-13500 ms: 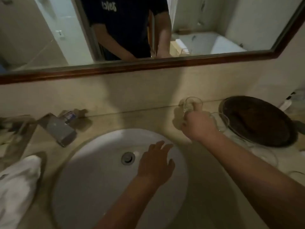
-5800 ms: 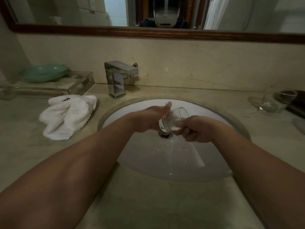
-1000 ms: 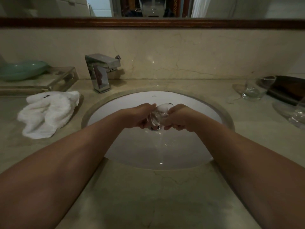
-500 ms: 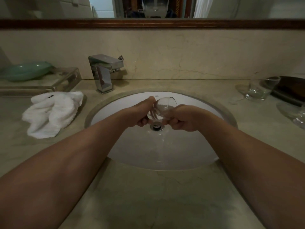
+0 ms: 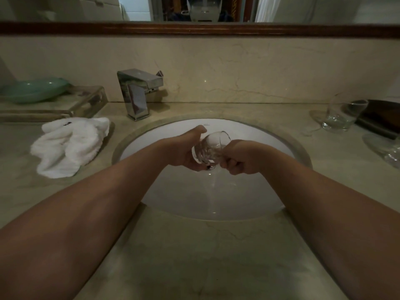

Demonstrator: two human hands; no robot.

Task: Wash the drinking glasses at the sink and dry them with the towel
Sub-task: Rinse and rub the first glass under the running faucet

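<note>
Glass is held tilted over sink centre | gripped by left hand and right hand together | towel is left at 9 o'clock | risk: a slick glass could be dropped and cracked on the basin

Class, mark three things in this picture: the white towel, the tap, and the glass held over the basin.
white towel (image 5: 69, 146), head view, middle of the crumpled cloth.
tap (image 5: 137, 99), head view, front face of its body.
glass (image 5: 210, 146), head view, middle of its clear wall.
</note>
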